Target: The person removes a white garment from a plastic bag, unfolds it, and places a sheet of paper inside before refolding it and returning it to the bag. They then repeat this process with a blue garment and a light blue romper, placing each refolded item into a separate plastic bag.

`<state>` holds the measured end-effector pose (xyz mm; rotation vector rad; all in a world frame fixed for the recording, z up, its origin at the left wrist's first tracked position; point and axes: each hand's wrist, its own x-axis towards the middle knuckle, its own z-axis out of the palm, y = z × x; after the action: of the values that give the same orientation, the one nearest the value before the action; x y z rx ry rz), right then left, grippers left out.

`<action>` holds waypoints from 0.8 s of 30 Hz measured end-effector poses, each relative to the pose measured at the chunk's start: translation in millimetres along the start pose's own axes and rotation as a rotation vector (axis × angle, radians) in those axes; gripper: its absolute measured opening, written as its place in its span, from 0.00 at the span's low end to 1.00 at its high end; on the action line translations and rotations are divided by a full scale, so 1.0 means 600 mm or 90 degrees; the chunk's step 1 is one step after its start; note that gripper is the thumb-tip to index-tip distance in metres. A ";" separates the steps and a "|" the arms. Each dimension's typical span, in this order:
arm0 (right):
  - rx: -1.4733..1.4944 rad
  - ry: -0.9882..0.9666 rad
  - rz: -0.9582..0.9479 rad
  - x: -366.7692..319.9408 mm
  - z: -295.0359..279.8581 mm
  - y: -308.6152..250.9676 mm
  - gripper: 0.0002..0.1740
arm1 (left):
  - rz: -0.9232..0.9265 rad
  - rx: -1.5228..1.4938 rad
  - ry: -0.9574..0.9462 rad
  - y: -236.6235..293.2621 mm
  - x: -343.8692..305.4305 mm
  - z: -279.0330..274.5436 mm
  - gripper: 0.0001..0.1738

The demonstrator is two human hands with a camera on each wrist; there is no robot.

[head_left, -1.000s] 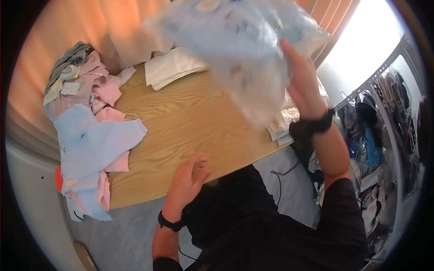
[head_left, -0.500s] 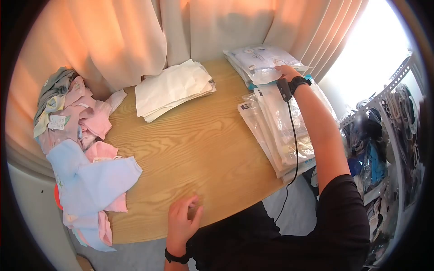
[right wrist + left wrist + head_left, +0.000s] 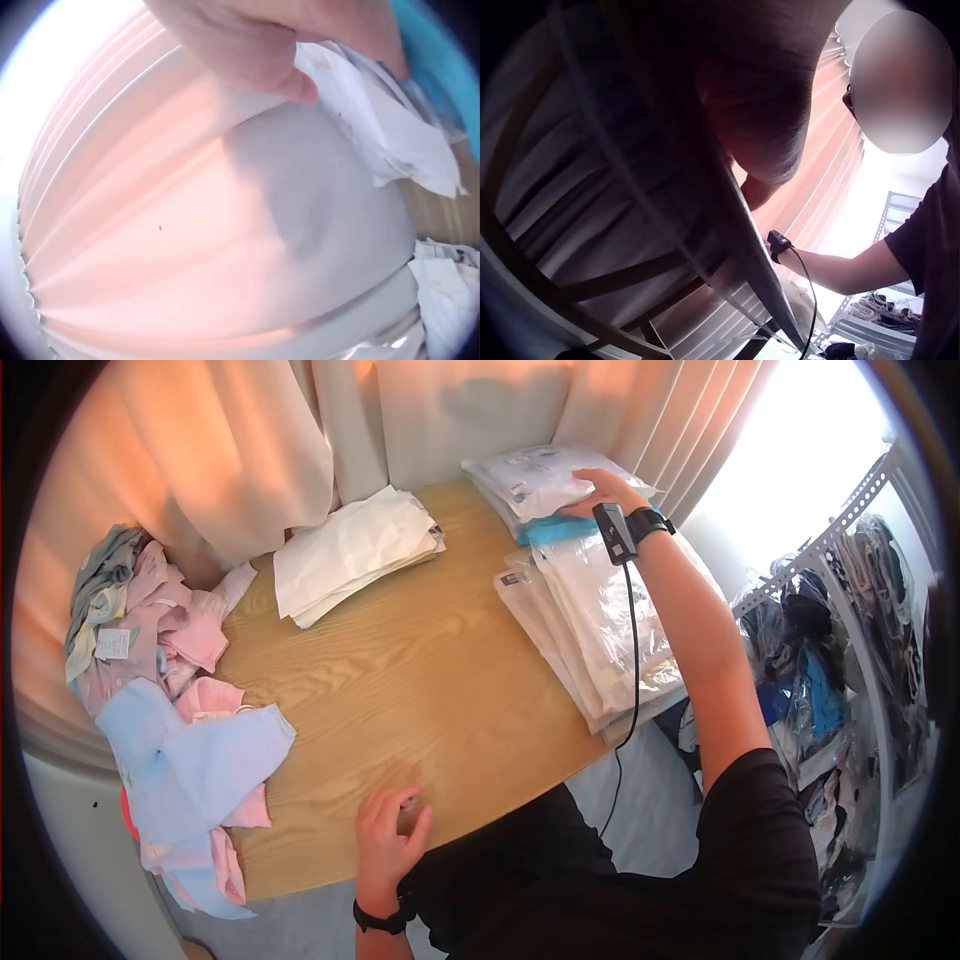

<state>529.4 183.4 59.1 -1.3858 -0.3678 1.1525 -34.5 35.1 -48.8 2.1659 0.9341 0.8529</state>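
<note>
At the back right of the table, my right hand (image 3: 608,495) rests over a clear-bagged pale garment (image 3: 530,472), its fingers reaching across the top. In the right wrist view the same hand (image 3: 255,37) spreads thumb and fingers beside the white bag (image 3: 382,131). Under and in front of that package lies a pile of clear garment bags (image 3: 590,630), with a turquoise one (image 3: 560,530) among them. My left hand (image 3: 388,830) lies loosely curled at the table's near edge and holds nothing.
White paper sheets (image 3: 350,555) are stacked at the back of the wooden table (image 3: 420,670). Unbagged pink, grey and light blue clothes (image 3: 190,750) heap along the left side. Curtains (image 3: 440,430) hang behind; a rack of bagged clothes (image 3: 810,650) stands right. A cable (image 3: 635,660) trails from the right wrist.
My right hand carried the bagged garment from the air above the table onto the back right pile. It now lies there with the hand over it. The left hand stays near the edge.
</note>
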 end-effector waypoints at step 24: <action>-0.341 -0.304 -0.327 -0.495 0.177 0.461 0.12 | -0.022 0.195 0.118 -0.034 -0.004 -0.109 0.19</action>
<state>196.8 -51.9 -41.3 -1.3277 -1.3723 0.9693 -92.4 63.2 -25.7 2.3469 1.2623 0.9578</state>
